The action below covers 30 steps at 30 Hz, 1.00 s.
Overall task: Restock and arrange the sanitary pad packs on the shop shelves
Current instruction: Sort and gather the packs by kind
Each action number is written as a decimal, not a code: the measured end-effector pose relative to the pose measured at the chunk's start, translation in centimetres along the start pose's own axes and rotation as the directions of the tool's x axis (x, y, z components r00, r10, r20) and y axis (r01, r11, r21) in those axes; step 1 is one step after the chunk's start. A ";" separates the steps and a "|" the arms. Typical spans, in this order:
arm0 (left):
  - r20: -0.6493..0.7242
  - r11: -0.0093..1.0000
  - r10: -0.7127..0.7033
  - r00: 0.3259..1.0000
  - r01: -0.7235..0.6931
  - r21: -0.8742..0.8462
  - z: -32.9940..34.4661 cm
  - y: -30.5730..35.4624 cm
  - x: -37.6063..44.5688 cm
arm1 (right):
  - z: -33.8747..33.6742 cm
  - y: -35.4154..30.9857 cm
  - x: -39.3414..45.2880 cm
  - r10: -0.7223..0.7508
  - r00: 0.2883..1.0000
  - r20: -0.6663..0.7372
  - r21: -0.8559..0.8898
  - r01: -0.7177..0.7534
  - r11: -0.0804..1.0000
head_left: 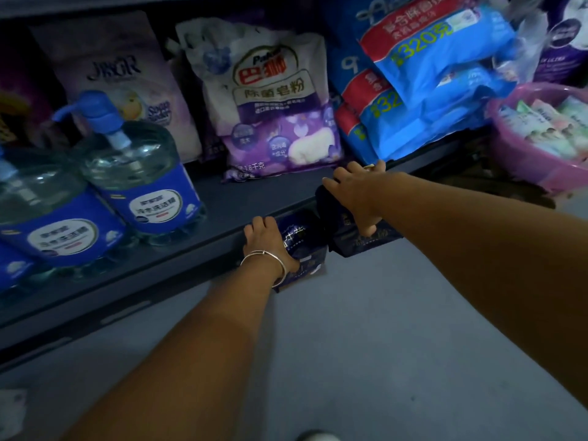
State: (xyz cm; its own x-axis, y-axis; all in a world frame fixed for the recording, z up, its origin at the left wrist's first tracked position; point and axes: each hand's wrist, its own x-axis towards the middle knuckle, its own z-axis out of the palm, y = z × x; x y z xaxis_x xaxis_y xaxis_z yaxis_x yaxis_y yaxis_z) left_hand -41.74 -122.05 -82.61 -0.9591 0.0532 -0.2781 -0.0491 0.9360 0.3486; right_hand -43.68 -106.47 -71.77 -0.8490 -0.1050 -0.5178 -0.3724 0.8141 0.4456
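Head view: you are gripping a dark pack [302, 246] in your left hand [267, 241] and another pack [356, 237] in your right hand [353, 192], both at the shelf [222, 198] lip. They are hanging half off the edge, so loosening either grip could be dropping one onto the grey floor [381, 345]. Beyond your hands, detergent bottles [143, 173] and a powder bag [273, 103] are crowding the back.

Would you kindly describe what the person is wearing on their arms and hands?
Both forearms are bare, with no sleeves or gloves in view. The left hand has a thin silver bangle round its wrist. The right hand seems to have a small yellowish ring, too blurred to confirm.
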 end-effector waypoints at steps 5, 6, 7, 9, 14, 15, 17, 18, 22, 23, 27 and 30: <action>-0.087 0.998 0.067 0.994 -0.066 0.017 3.4 1.8 1.5 | 1.2 0.7 2.0 -0.005 1.000 0.008 -0.006 0.005 1.000; -0.113 0.996 0.083 0.990 -0.079 0.035 4.1 2.1 1.5 | 1.4 0.7 2.3 -0.009 1.000 0.006 -0.001 0.009 1.000; -0.134 0.995 0.096 0.986 -0.090 0.049 4.6 2.3 1.6 | 1.6 0.7 2.6 -0.014 1.000 0.003 0.002 0.014 1.000; -0.163 0.993 0.107 0.981 -0.096 0.072 5.3 2.4 1.6 | 1.8 0.6 2.8 -0.031 1.000 -0.004 0.005 0.031 1.000; -0.175 0.988 0.079 0.981 -0.054 0.146 5.2 1.5 1.6 | 2.2 -0.3 2.8 -0.067 0.997 -0.027 0.008 0.067 0.998; -0.155 0.988 0.072 0.985 -0.049 0.146 5.1 1.2 1.6 | 2.3 -0.6 2.7 -0.075 0.997 -0.027 0.014 0.076 0.997; -0.104 0.990 0.078 0.991 -0.065 0.123 4.9 0.6 1.3 | 2.5 -1.2 2.5 -0.099 0.995 -0.026 0.031 0.100 0.995; -0.082 0.991 0.092 0.992 -0.083 0.106 4.7 0.3 1.2 | 2.7 -1.4 2.3 -0.113 0.993 -0.027 0.037 0.114 0.993; -0.025 0.990 0.124 0.992 -0.121 0.077 3.7 -1.0 0.3 | 3.3 -2.8 1.4 -0.178 0.984 -0.028 0.068 0.180 0.981; -0.010 0.990 0.120 0.993 -0.119 0.078 3.4 -1.3 0.0 | 3.5 -3.3 1.2 -0.193 0.981 -0.029 0.071 0.195 0.978; 0.082 0.990 0.036 0.996 -0.025 -0.136 2.9 -1.9 -0.7 | 5.0 -5.8 0.5 -0.191 0.976 -0.109 0.037 0.196 0.980; 0.276 0.847 -0.021 0.961 0.164 -0.506 2.1 -1.3 -1.6 | 6.4 -7.7 0.1 -0.181 0.961 -0.209 0.024 0.190 0.982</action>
State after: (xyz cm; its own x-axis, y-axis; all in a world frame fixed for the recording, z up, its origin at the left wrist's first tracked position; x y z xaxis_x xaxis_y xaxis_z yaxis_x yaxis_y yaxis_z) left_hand -39.55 -122.60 -84.53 -0.8435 0.1272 -0.5219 -0.3404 0.6249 0.7026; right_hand -38.51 -109.09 -79.90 -0.8269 -0.3676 -0.4255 -0.5179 0.7926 0.3217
